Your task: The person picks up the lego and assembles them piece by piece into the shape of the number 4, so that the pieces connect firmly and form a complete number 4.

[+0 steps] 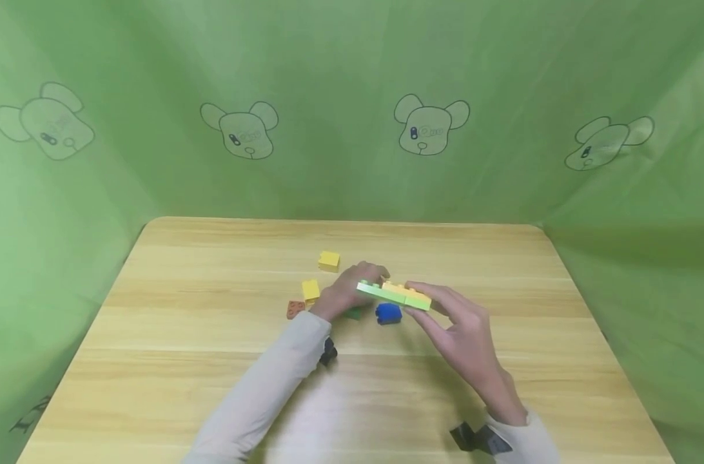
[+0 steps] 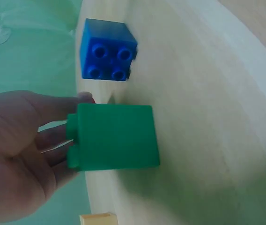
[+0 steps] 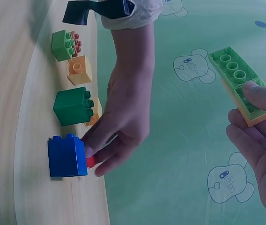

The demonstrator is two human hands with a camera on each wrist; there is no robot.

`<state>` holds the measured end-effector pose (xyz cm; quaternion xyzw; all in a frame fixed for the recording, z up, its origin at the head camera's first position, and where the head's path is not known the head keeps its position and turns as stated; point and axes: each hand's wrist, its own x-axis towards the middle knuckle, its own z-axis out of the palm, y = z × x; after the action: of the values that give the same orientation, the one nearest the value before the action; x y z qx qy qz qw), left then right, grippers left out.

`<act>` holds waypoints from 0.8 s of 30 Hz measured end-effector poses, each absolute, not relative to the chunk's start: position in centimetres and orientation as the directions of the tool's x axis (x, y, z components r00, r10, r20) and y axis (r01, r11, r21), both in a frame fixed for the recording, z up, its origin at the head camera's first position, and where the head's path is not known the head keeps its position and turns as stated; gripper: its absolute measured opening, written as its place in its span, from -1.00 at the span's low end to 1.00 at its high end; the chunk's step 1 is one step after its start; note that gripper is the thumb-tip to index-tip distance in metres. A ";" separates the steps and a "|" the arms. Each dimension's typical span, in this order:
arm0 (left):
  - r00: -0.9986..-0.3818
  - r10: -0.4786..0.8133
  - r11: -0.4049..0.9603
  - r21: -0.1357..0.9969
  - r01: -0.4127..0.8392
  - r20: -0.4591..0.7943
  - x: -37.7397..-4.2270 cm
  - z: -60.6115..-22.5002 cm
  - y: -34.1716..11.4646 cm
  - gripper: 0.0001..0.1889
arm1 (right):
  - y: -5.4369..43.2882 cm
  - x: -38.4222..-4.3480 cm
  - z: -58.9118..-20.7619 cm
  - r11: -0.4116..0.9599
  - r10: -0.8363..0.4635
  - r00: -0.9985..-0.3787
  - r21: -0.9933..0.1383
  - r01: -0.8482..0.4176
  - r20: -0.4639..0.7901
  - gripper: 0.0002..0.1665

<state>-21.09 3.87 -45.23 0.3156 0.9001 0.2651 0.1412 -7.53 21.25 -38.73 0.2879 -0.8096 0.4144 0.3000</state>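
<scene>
I've got a pale wood-grain table here, and there's the blue block on its side, the dark green block near it, studs up! Left of those, I spot a reddish block just beside a yellow block, a second yellow block farther back, plus a light green block.

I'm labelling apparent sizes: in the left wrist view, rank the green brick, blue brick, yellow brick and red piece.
1. Green brick
2. Blue brick
3. Yellow brick, cut off at the edge
4. Red piece, only a sliver showing
</scene>
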 end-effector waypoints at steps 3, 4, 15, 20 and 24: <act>-0.768 0.639 0.620 0.612 0.490 -0.033 -21.1 -45.0 3.3 -0.58 | 21.3 -7.5 -38.7 0.501 -0.215 -0.659 -0.498 -0.708 0.721 -0.46; -0.767 0.641 0.601 0.631 0.491 -0.013 -21.1 -44.9 3.1 -0.56 | 21.3 -7.4 -38.7 0.503 -0.215 -0.661 -0.499 -0.706 0.719 -0.46; -0.819 0.565 0.296 0.903 0.313 0.098 -20.7 -44.2 0.9 -0.56 | 21.4 -7.4 -38.6 0.514 -0.222 -0.690 -0.519 -0.683 0.689 -0.47; -0.866 0.490 0.132 0.973 0.187 0.100 -19.8 -43.5 -0.3 -0.72 | 21.4 -7.3 -38.7 0.524 -0.221 -0.709 -0.531 -0.666 0.670 -0.49; -0.881 0.460 0.051 0.987 0.151 0.111 -18.8 -42.7 -1.3 -0.74 | 21.4 -7.4 -38.7 0.519 -0.221 -0.707 -0.533 -0.669 0.672 -0.48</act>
<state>-18.81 -1.33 -42.65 0.2136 0.7153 0.6548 0.1181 -7.38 21.38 -38.73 0.2688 -0.8278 0.4102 0.2726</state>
